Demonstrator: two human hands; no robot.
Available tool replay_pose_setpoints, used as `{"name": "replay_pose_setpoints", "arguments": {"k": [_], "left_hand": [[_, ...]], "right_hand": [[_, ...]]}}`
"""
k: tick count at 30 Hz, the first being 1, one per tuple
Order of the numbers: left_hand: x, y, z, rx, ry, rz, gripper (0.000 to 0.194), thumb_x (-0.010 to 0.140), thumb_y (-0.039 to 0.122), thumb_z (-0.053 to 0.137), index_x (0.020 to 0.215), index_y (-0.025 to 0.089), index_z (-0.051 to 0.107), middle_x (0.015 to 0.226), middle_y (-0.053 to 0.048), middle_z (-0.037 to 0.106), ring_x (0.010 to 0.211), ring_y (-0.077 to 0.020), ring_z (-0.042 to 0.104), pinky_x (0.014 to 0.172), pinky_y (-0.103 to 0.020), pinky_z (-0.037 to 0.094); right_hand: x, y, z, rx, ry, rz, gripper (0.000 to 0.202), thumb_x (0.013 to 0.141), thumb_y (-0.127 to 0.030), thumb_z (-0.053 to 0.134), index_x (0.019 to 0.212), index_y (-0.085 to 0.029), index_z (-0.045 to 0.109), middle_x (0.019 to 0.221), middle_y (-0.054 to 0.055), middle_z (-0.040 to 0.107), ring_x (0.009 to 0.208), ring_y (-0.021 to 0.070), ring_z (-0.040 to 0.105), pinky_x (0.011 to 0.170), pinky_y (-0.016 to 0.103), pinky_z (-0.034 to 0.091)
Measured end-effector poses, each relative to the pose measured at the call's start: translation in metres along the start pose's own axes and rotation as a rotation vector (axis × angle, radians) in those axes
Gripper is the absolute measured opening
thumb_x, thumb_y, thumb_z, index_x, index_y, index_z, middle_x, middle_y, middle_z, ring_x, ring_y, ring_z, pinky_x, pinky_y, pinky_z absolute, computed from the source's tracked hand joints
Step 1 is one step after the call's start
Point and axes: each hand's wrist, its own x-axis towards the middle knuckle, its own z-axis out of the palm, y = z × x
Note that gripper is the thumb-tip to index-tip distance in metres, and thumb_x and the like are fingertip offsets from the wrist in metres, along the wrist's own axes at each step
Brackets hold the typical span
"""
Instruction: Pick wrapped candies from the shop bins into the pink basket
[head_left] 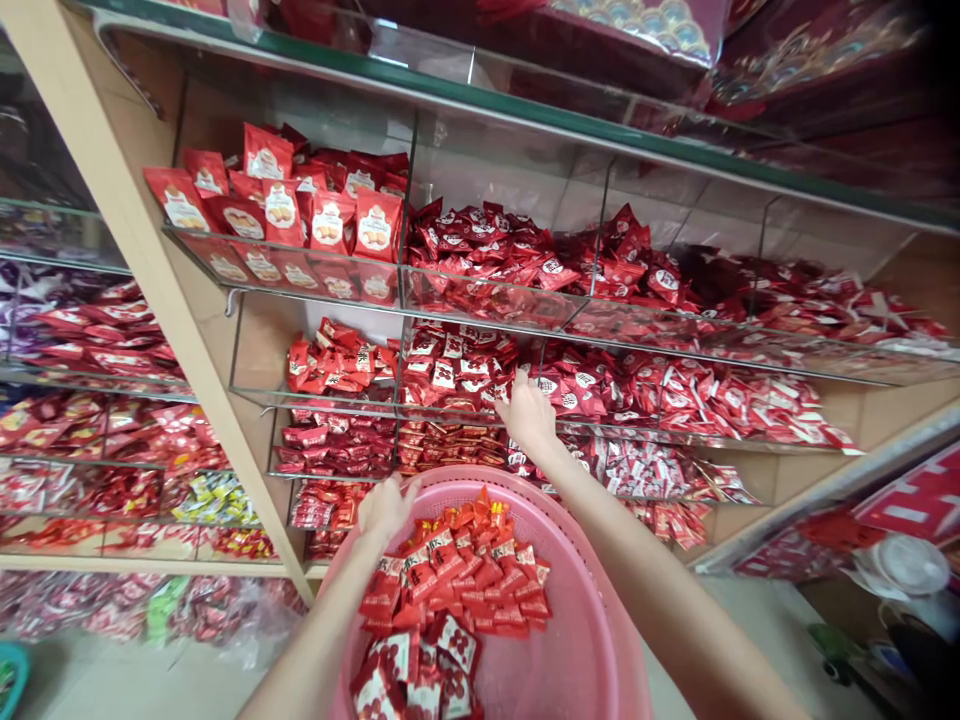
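Right hand (529,405): reaching over the clear front (450,412) of a middle shelf row, thumb and fingers loosely parted as far as I can make out. Fingertips blur into the packets; I cannot tell whether one is caught.

Left hand (386,510): curled over the far-left rim of the pink basket (480,478), fingers closed on it, some hidden from me.

Packets at the fingertips: white-and-red packets (446,375) lie left of the hand, dark red packets (577,390) right of it. I'd settle which side of the divider I mean before pinching.

Pinch: thumb against fingertips on a wrapper edge looks best to me; a deep grab could drag neighbours over the low front.

Basket: below the right hand, close to the shelves. I can't see what bears its weight, so I'd hold the left grip firm.

Basket load: red packets with pale labels (457,570) fan across the far side, patterned packets (420,665) heap nearer me on the left. Pink floor shows at right; I'd keep the kinds apart.
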Motion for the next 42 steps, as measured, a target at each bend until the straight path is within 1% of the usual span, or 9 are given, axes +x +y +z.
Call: {"name": "replay_pose_setpoints", "arguments": {"k": [8, 13, 17, 20, 22, 26, 30, 36, 42], "left_hand": [[-0.002, 0.002, -0.003, 0.009, -0.009, -0.011, 0.058, 0.082, 0.061, 0.028, 0.106, 0.019, 0.06, 0.095, -0.015, 0.068, 0.089, -0.0301, 0.063, 0.066, -0.033, 0.045], [0.001, -0.001, 0.0, -0.009, -0.005, 0.015, 0.056, 0.082, 0.061, 0.029, 0.105, 0.019, 0.059, 0.094, -0.014, 0.068, 0.089, -0.0294, 0.063, 0.065, -0.032, 0.044], [0.002, -0.002, 0.002, -0.018, -0.009, 0.008, 0.055, 0.082, 0.059, 0.031, 0.104, 0.018, 0.06, 0.094, -0.015, 0.068, 0.089, -0.0295, 0.063, 0.066, -0.032, 0.044], [0.0, -0.002, -0.001, -0.051, -0.012, -0.009, 0.052, 0.082, 0.058, 0.034, 0.106, 0.019, 0.059, 0.096, -0.015, 0.068, 0.09, -0.0282, 0.063, 0.066, -0.03, 0.043], [-0.002, -0.002, -0.004, -0.084, -0.025, -0.006, 0.048, 0.082, 0.056, 0.036, 0.104, 0.02, 0.058, 0.095, -0.014, 0.068, 0.088, -0.0263, 0.063, 0.065, -0.029, 0.042], [-0.003, -0.004, -0.007, -0.184, -0.049, 0.005, 0.04, 0.079, 0.052, 0.043, 0.101, 0.02, 0.055, 0.088, -0.008, 0.068, 0.077, -0.0216, 0.063, 0.061, -0.026, 0.041], [0.001, -0.011, -0.005, -0.44, -0.072, 0.098, 0.038, 0.076, 0.051, 0.048, 0.09, 0.017, 0.058, 0.077, -0.002, 0.067, 0.07, -0.0168, 0.06, 0.064, -0.025, 0.042], [-0.002, -0.011, -0.022, -0.746, -0.346, 0.337, 0.041, 0.069, 0.051, 0.059, 0.084, 0.014, 0.069, 0.086, -0.005, 0.069, 0.082, -0.0184, 0.06, 0.074, -0.026, 0.044], [-0.003, -0.013, -0.027, -0.769, -0.33, 0.416, 0.033, 0.068, 0.045, 0.063, 0.078, 0.015, 0.071, 0.082, -0.005, 0.068, 0.08, -0.0164, 0.059, 0.077, -0.026, 0.044]], "right_hand": [[0.0, 0.009, 0.01, 0.22, 0.075, 0.001, 0.022, 0.079, -0.029, 0.053, 0.097, -0.017, 0.056, 0.1, 0.011, 0.061, 0.09, 0.0239, 0.059, 0.071, 0.032, 0.043], [-0.028, 0.026, 0.008, 0.482, 0.24, -0.11, 0.025, 0.08, -0.036, 0.052, 0.094, -0.016, 0.057, 0.091, 0.007, 0.063, 0.075, 0.0181, 0.057, 0.068, 0.029, 0.042], [-0.054, 0.039, 0.016, 0.768, 0.224, -0.027, 0.033, 0.079, -0.046, 0.051, 0.092, -0.015, 0.056, 0.084, 0.005, 0.063, 0.057, 0.0118, 0.049, 0.057, 0.025, 0.041], [-0.071, 0.041, 0.033, 1.041, 0.074, 0.039, 0.037, 0.075, -0.051, 0.056, 0.09, -0.017, 0.055, 0.079, 0.002, 0.062, 0.047, 0.0086, 0.043, 0.046, 0.023, 0.037], [-0.082, 0.039, 0.048, 1.18, -0.134, 0.056, 0.036, 0.072, -0.051, 0.059, 0.087, -0.018, 0.055, 0.075, 0.0, 0.061, 0.043, 0.0071, 0.041, 0.041, 0.022, 0.033], [-0.104, 0.033, 0.082, 1.212, -0.464, 0.078, 0.033, 0.069, -0.048, 0.063, 0.08, -0.018, 0.055, 0.064, -0.003, 0.056, 0.039, 0.006, 0.041, 0.037, 0.02, 0.029], [-0.116, 0.033, 0.109, 1.171, -0.547, 0.081, 0.032, 0.067, -0.046, 0.064, 0.076, -0.018, 0.052, 0.06, -0.005, 0.051, 0.038, 0.0063, 0.041, 0.036, 0.02, 0.032], [-0.116, 0.029, 0.126, 1.061, -0.67, -0.047, 0.024, 0.07, -0.04, 0.062, 0.074, -0.018, 0.052, 0.05, -0.007, 0.048, 0.038, 0.0081, 0.043, 0.037, 0.02, 0.031], [-0.115, 0.012, 0.135, 1.016, -0.726, -0.083, 0.021, 0.068, -0.035, 0.065, 0.073, -0.017, 0.055, 0.055, -0.006, 0.052, 0.043, 0.0075, 0.045, 0.041, 0.019, 0.033]]}}
